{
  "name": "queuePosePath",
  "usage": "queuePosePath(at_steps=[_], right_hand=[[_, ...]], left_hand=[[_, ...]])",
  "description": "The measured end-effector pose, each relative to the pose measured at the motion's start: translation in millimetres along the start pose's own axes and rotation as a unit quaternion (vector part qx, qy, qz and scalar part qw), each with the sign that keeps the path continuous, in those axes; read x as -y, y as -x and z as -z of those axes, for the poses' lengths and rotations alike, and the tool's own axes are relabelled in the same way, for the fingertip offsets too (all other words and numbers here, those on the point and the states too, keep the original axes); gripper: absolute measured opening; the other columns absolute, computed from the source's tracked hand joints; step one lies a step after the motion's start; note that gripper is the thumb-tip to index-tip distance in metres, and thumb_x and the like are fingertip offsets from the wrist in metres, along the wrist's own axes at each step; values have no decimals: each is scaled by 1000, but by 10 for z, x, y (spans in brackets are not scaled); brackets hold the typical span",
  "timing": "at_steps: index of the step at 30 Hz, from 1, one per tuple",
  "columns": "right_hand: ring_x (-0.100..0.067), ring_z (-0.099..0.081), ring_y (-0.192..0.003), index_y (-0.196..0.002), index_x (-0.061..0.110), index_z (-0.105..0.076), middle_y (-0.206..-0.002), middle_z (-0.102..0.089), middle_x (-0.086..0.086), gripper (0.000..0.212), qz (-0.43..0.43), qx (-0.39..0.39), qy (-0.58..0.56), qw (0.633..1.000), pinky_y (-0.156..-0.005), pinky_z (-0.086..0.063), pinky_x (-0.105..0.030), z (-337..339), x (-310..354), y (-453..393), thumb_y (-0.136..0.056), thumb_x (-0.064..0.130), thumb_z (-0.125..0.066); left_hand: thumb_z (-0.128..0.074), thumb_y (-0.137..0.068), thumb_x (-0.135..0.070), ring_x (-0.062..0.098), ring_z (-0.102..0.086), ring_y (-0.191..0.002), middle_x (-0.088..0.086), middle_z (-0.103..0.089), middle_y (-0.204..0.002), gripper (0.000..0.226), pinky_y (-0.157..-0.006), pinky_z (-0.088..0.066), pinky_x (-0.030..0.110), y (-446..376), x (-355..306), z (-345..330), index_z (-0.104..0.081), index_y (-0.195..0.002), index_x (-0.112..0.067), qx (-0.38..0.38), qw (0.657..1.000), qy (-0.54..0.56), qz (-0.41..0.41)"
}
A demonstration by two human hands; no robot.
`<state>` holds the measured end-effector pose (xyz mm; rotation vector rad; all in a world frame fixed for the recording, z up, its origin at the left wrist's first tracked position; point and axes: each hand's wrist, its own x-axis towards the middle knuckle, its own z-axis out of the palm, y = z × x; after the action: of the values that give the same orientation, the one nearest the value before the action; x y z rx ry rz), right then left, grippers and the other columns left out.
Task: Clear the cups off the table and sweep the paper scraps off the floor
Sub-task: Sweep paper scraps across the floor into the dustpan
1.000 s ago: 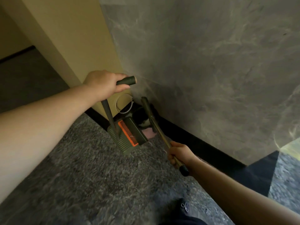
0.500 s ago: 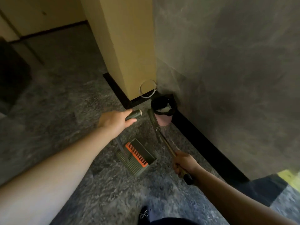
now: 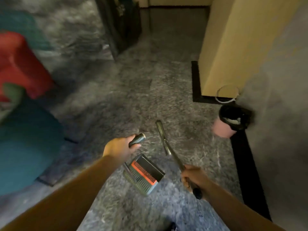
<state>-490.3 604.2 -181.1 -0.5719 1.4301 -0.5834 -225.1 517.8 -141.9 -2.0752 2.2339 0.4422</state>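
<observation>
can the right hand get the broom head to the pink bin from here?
Probably yes. The right hand grips the broom, whose head points up-floor, left of the pink bin. Only bare carpet lies between; the dustpan hangs clear from the left hand.

The floor [image 3: 150, 100] is grey carpet mottled with pale flecks, and a black skirting strip [image 3: 248, 164] runs along the foot of the grey marbled wall [image 3: 280, 80] on the right. The dustpan [image 3: 144, 174] is dark grey-green with an orange-red comb strip, the broom [image 3: 168, 147] is dark with a black end, and the small bin [image 3: 224, 129] at the far right is pink with a black liner. At the left sit a blurred red shape [image 3: 20, 64] and a teal one [image 3: 28, 147], while the pillar [image 3: 241, 44] at the far right is pale yellow.
</observation>
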Motion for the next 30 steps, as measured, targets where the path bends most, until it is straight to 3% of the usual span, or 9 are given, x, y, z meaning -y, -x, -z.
queuePosePath(at_steps=[4,9,16,19,24,26,30], right_hand=[[-14,-45,-34,-90,1,-52,-51,-47,-11,14,-19,59,72,995,-33,-34,-20,-486,-173,-23,-91,-8,-43],[-16,-45,-36,-89,3,-56,-53,-49,-12,15,-15,111,190,975,-35,-33,-17,-1278,-419,101,-88,-7,-45],[-15,-40,-37,-107,-2,-57,-56,-42,-13,23,-48,183,280,941,-32,-29,-16,-2463,-935,498,-91,-9,-41],[-14,-41,-37,-117,-1,-54,-57,-44,-13,28,-71,201,316,925,-33,-31,-16,-2884,-1248,616,-92,-7,-43],[-14,-41,-43,-83,13,-49,-63,-48,-13,22,-101,259,376,884,-34,-28,-16,-3632,-1636,979,-93,-6,-44],[-14,-43,-43,-80,12,-46,-64,-52,-16,23,-97,275,400,869,-33,-28,-15,-3930,-1738,1107,-93,-7,-44],[-10,-46,-27,-85,2,-44,-68,-59,-22,15,-115,312,428,840,-27,-28,-11,-4578,-1906,1216,-94,-8,-40]], left_hand=[[-54,-92,-51,24,-63,-101,1,-68,-113,42,-71,-42,29,691,674,-157,-53,-132,-37,-9,993,78,85],[-54,-89,-59,21,-63,-103,-5,-67,-115,44,-72,-43,27,1730,1472,-343,-51,-130,-45,-59,972,107,202],[-55,-90,-56,18,-64,-91,-6,-69,-102,39,-65,-41,28,3397,2308,-607,-54,-126,-43,-125,907,183,358],[-57,-89,-55,18,-60,-75,-4,-64,-81,33,-61,-39,28,3991,2550,-748,-64,-110,-31,-134,869,205,431],[-59,-90,-50,11,-49,-60,-7,-52,-66,30,-50,-32,24,4806,2919,-963,-49,-76,-25,-143,818,233,507],[-58,-91,-47,15,-54,-65,-3,-57,-72,29,-55,-37,28,5052,3060,-1043,-50,-78,-22,-136,802,238,531],[-57,-91,-48,23,-63,-77,3,-65,-84,28,-69,-50,35,5456,3328,-1219,-52,-87,-20,-142,754,267,583]])
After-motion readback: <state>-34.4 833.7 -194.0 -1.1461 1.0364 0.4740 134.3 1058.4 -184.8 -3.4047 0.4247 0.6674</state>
